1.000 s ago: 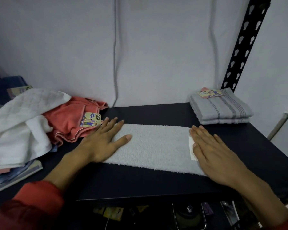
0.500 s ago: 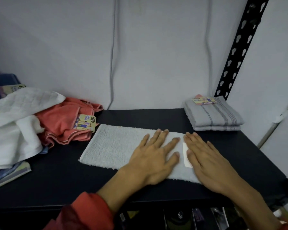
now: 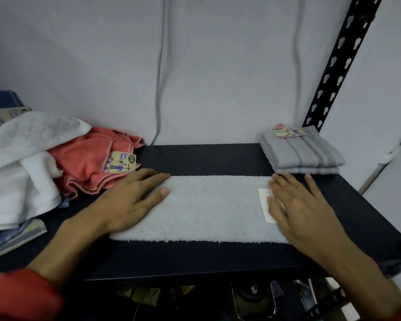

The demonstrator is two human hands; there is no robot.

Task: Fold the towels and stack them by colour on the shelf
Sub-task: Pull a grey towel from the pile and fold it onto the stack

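Starting at the far left, a heap of unfolded towels lies on the dark shelf (image 3: 206, 158): a white towel (image 3: 21, 163) on top, a coral towel (image 3: 88, 158) bunched against it with a printed card tag (image 3: 120, 162) showing, and what looks like blue cloth (image 3: 0, 100) at the back, though that corner is too dim to be sure. A sleeve (image 3: 21, 295) in red covers the near forearm. Next, the left hand (image 3: 132, 200) lies flat, fingers straight and together, pressing the left end of the light grey towel (image 3: 213, 207), which is folded into a long strip across the middle of the shelf. A small white label (image 3: 264, 205) sits near that strip's right end, partly under the right hand (image 3: 303, 209). This hand is also open, palm down, fingers spread, resting on the right end of the towel. Just behind it, at the back right, two folded grey striped towels (image 3: 301, 154) sit stacked, a card tag on top, beside the black perforated upright (image 3: 343, 56) of the shelving.
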